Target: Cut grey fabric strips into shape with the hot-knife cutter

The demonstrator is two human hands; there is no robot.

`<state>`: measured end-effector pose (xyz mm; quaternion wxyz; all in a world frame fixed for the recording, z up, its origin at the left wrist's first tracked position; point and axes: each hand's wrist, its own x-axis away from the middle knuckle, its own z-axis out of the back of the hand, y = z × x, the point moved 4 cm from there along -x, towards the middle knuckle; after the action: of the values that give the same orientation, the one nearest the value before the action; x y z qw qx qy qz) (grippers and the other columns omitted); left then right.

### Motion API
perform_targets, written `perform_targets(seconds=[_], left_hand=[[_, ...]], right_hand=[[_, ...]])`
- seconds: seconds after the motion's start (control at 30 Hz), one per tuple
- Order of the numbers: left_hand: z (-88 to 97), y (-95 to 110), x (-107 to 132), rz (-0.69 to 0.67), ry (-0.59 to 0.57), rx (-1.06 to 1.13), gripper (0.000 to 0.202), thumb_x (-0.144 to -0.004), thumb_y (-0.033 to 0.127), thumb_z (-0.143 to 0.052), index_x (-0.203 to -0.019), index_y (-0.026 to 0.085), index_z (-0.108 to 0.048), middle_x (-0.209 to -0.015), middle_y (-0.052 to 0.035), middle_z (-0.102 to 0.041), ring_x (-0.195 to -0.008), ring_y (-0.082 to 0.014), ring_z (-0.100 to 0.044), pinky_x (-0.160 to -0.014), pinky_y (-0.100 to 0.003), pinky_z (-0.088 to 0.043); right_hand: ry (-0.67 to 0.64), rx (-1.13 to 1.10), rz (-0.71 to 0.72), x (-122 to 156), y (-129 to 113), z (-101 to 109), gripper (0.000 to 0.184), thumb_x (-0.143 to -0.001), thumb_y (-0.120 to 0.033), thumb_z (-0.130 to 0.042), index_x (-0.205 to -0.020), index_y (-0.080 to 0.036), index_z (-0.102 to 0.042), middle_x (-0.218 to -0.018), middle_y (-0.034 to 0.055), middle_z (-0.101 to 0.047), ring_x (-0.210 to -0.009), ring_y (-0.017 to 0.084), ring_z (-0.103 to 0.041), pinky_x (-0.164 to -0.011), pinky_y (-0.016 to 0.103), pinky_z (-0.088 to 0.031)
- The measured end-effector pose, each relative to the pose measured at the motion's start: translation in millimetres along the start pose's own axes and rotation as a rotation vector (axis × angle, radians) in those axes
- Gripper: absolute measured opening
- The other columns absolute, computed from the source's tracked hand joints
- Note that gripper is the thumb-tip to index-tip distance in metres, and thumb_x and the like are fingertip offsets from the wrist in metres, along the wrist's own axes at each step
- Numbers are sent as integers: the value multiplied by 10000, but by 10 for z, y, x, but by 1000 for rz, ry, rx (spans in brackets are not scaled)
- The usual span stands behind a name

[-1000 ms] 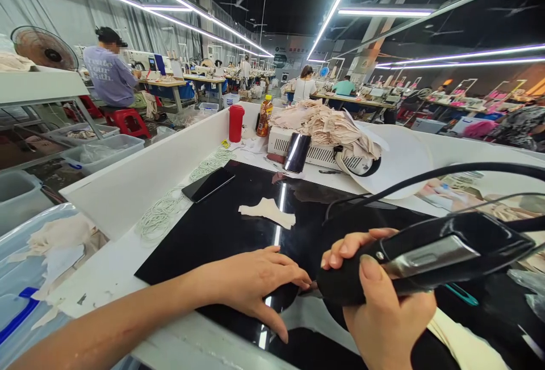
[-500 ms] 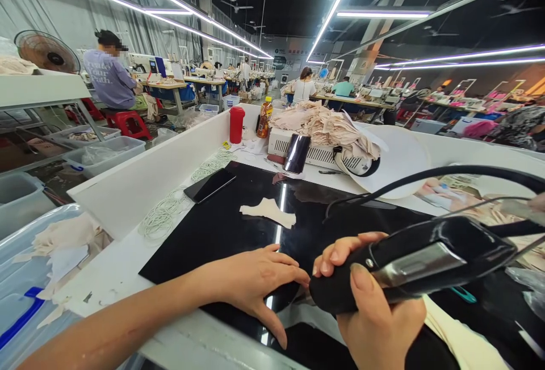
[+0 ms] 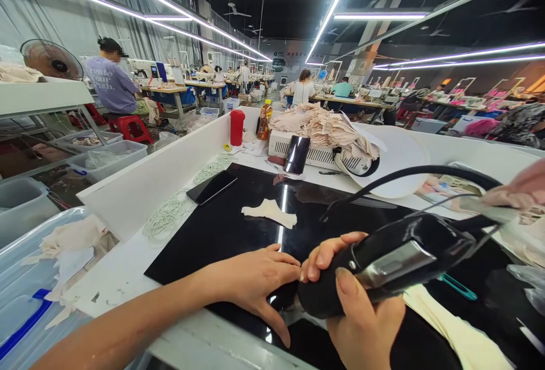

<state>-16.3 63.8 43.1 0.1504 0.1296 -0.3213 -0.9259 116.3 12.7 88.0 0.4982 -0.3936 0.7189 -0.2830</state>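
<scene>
My right hand [image 3: 357,313] is wrapped round the front of a black hand-held tool [image 3: 395,262] with a metal plate and a black cable [image 3: 409,174] looping off behind it. The tool's nose rests low over a glossy black work surface [image 3: 225,228]. My left hand [image 3: 255,282] lies flat beside the nose, fingers spread, pressing on a dark piece [image 3: 283,299] that I cannot make out. A beige fabric cut-out [image 3: 269,212] lies farther back on the black surface, apart from both hands.
A black phone [image 3: 212,186], white elastic loops [image 3: 168,217], a red cup [image 3: 237,127], a bottle [image 3: 264,120] and a white machine [image 3: 317,154] heaped with beige fabric stand behind. A clear bin [image 3: 25,279] sits left. Someone's hand [image 3: 523,188] enters at right. Seated workers fill the background.
The tool and my right hand have slid left toward my left hand, which stays pressed in place. Another person's hand has come into view at the right edge.
</scene>
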Motion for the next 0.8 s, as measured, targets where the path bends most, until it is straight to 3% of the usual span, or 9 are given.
perform_targets(seconds=[0.13, 0.27, 0.33, 0.43, 0.57, 0.7, 0.8], left_hand=[[18, 28, 26, -53, 47, 4, 744, -757, 486, -893, -1369, 211, -570, -1466, -137, -572, -1377, -333, -519, -1228, -512, -277], [86, 57, 70, -70, 86, -79, 238, -886, 384, -806, -1050, 240, -711, -1557, -96, -484, -1423, -296, -468, -1209, -439, -334], [131, 53, 88, -69, 89, -121, 99, -924, 338, -768, -929, 244, -737, -1536, -78, -509, -1407, -293, -480, -1204, -451, -343], [206, 11, 113, -63, 113, -162, 64, -948, 262, -735, -889, 247, -755, -1501, -59, -553, -1401, -296, -483, -1221, -492, -314], [293, -90, 156, 56, 229, -289, 144, -1002, 175, -628, -973, 251, -746, -1500, -54, -557, -1433, -303, -442, -1220, -553, -295], [258, -38, 161, 118, 361, -265, 156, -991, 167, -641, -1120, 224, -710, -1380, -94, -612, -1346, -265, -511, -1147, -448, -421], [103, 98, 112, 125, 346, -113, 324, -905, 255, -786, -1209, 204, -687, -1291, -90, -641, -1221, -240, -582, -1078, -371, -483]], right_hand=[[30, 2, 16, -71, -101, 48, 289, -904, -339, -751, -1147, -284, -604, -805, -17, -627, -659, 163, -608, -608, 348, -577], [148, 16, 47, -188, -248, 173, 265, -863, -303, -776, -1081, -266, -630, -758, -22, -640, -620, 156, -597, -559, 322, -568], [200, 33, 56, -242, -296, 248, 271, -840, -289, -790, -1060, -259, -635, -744, -28, -640, -608, 155, -599, -548, 315, -566], [258, 76, 83, -283, -328, 348, 287, -815, -288, -807, -1044, -253, -638, -734, -33, -640, -599, 157, -600, -538, 312, -559], [269, 100, 89, -268, -306, 387, 290, -815, -287, -808, -1044, -254, -633, -735, -36, -648, -597, 159, -606, -548, 322, -559], [246, 83, 91, -223, -265, 341, 288, -844, -294, -791, -1072, -265, -618, -762, -35, -653, -614, 158, -617, -572, 333, -563], [225, 101, 100, -192, -235, 312, 287, -870, -304, -780, -1096, -272, -608, -778, -33, -659, -619, 158, -629, -592, 343, -570]])
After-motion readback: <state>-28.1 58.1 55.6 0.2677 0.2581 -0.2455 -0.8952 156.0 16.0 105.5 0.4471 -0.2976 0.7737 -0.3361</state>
